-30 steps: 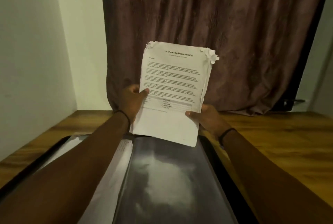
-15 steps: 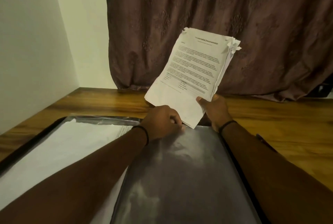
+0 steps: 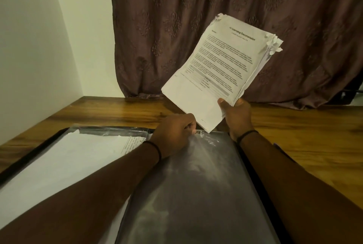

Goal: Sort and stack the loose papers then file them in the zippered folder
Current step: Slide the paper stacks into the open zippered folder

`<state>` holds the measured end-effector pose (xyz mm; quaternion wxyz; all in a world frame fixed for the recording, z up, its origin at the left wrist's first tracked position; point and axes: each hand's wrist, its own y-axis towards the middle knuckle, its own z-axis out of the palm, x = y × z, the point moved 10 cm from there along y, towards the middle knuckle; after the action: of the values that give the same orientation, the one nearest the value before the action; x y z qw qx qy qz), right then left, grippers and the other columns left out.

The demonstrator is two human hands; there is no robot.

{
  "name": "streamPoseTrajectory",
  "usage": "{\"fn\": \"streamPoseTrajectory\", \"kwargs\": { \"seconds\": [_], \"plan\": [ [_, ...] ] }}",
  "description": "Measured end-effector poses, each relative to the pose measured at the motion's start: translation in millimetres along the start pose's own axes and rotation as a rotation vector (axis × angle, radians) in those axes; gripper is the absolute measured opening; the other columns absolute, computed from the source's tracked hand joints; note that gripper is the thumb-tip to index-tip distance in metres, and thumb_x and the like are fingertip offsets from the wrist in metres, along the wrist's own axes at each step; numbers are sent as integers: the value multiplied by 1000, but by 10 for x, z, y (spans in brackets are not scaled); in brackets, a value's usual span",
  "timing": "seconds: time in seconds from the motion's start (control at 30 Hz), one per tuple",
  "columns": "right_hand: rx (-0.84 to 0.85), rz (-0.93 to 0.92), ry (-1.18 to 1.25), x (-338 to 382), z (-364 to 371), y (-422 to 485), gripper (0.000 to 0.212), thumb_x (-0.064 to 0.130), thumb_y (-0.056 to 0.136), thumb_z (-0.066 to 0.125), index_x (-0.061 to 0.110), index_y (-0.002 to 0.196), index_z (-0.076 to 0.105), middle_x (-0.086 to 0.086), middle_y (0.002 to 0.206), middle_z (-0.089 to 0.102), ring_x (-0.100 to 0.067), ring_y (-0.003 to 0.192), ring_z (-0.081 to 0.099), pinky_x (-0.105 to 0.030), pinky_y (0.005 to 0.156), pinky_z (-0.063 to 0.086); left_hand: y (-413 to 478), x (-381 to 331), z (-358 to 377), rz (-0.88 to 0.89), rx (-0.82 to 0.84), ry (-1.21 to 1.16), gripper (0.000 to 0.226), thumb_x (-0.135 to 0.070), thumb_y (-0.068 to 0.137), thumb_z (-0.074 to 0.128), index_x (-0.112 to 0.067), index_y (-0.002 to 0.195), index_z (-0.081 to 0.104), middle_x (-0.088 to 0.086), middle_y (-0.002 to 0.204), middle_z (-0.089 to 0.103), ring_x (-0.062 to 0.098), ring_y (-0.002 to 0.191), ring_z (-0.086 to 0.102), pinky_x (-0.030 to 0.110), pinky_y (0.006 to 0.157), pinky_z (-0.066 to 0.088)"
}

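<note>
Your right hand (image 3: 238, 118) holds the stack of papers (image 3: 222, 70) by its lower corner, thumb on the printed front and fingers behind. The stack stands in the air, leaning to the right above the far end of the zippered folder (image 3: 29, 158), and its upper right corner is frayed and curled. Your left hand (image 3: 174, 135) is knuckles-up, with its fingers curled in a pinch on the top edge of the clear plastic sleeve (image 3: 196, 184), just below the stack's bottom corner.

The folder lies open and flat on the wooden table (image 3: 306, 137), its black border showing along the left and right sides. The sleeve covers the right half, glossy and reflecting light. On the left half a white sheet (image 3: 68, 161) lies under another wrinkled plastic cover, with some print visible at its upper right corner.

The table's brown grain runs to the far edge, where a brown patterned curtain (image 3: 216, 17) hangs down to the tabletop. A plain pale wall (image 3: 29, 47) closes in the left side and meets the table in the corner. A dark band circles each wrist.
</note>
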<state>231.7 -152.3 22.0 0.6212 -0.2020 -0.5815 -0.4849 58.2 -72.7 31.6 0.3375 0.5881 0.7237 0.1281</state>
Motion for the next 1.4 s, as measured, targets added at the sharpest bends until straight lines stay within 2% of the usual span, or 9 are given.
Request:
{"fn": "streamPoseTrajectory", "kwargs": {
  "seconds": [0.17,0.4,0.63,0.77,0.9,0.97,1.1,1.3,1.4],
  "plan": [
    [-37,-4,-21,-33,-48,42,28,0,90,66,5,117,65,-10,118,69,-21,103,69,-37,88,57,-9,17,75,-35,33,-96,13,-27,83,65,-16,80,59,-11,72,51,5,66,47,26,62,40],
    [-61,-31,-49,2,-67,51,24,3,88,70,7,112,66,-9,114,70,-23,103,69,-44,93,56,-33,150,106,-176,32,-208,20,-21,73,82,-13,81,66,-9,66,56,5,60,48,33,63,47],
    [-164,-55,-41,61,-192,58,15,7,87,72,18,96,65,-5,107,71,-22,100,69,-46,92,56,-8,50,115,-116,32,-214,17,-17,78,78,-21,66,68,-12,66,61,-1,61,55,20,60,45],
    [-163,-64,-33,111,-190,43,17,5,88,71,8,104,66,-9,109,70,-21,100,69,-42,93,56,0,14,118,-54,14,-228,10,-20,86,68,-16,84,76,-5,83,72,7,77,64,33,73,53],
    [-46,-47,-42,132,-60,19,23,1,90,67,0,113,65,-13,113,70,-18,94,68,-28,82,58,17,-94,61,19,-8,-229,15,-10,88,61,-13,92,75,-6,91,72,5,85,64,20,77,51],
    [20,-30,-39,129,20,21,26,-1,91,65,0,116,64,-11,114,69,-12,92,68,-21,80,57,15,-112,42,32,-15,-254,14,-8,88,61,-12,90,73,-5,89,72,8,83,64,21,75,51],
    [71,-20,-21,159,87,10,32,-1,93,62,0,124,62,-8,116,69,-15,101,68,-25,84,58,-3,-11,33,-53,-55,-309,5,-19,85,66,-16,82,66,-2,69,63,13,66,58,33,62,50],
    [13,-32,23,184,16,24,29,2,92,64,2,121,63,-8,115,70,-22,104,69,-36,90,57,22,0,-5,-81,-80,-246,18,-16,77,78,-11,66,65,-7,62,61,0,59,57,17,53,41],
    [12,-38,10,198,-3,18,30,3,92,64,1,122,62,-7,113,70,-14,94,71,-30,82,59,16,-41,-6,-42,-65,-241,19,-12,82,72,-17,65,64,-12,59,58,-4,59,56,13,54,37]
  ]
}}
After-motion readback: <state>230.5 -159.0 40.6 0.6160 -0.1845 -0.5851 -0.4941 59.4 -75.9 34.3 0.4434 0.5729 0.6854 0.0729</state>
